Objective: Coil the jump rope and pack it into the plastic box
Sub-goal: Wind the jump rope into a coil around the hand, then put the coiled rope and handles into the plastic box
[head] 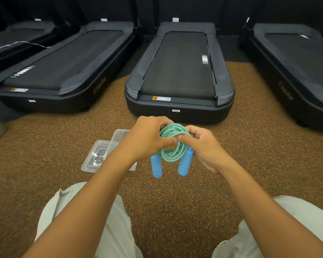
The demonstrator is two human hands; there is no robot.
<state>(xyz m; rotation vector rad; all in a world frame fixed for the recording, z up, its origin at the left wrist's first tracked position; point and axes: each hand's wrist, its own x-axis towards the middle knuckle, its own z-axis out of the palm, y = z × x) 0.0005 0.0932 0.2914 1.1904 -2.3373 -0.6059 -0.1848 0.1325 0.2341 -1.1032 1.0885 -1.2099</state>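
Flanking treadmills point(179, 71), clear box point(119, 138) and lid point(95, 157) behind left forearm.

The light was dim and even, seemingly from overhead, since the upper surfaces caught a soft sheen while the back of the room fell to near black. The speckled floor point(63, 146) was the brightest area, warm and grainy, with only faint, soft-edged shadows under the treadmills point(179, 71). No hard glare showed; the clear plastic box point(101, 155) gave pale reflections. The wide lens bent straight lines outward, and the outer treadmills leaned and stretched near the frame edges. The centre was fairly sharp, but the forearms at the bottom looked soft and slightly smeared.
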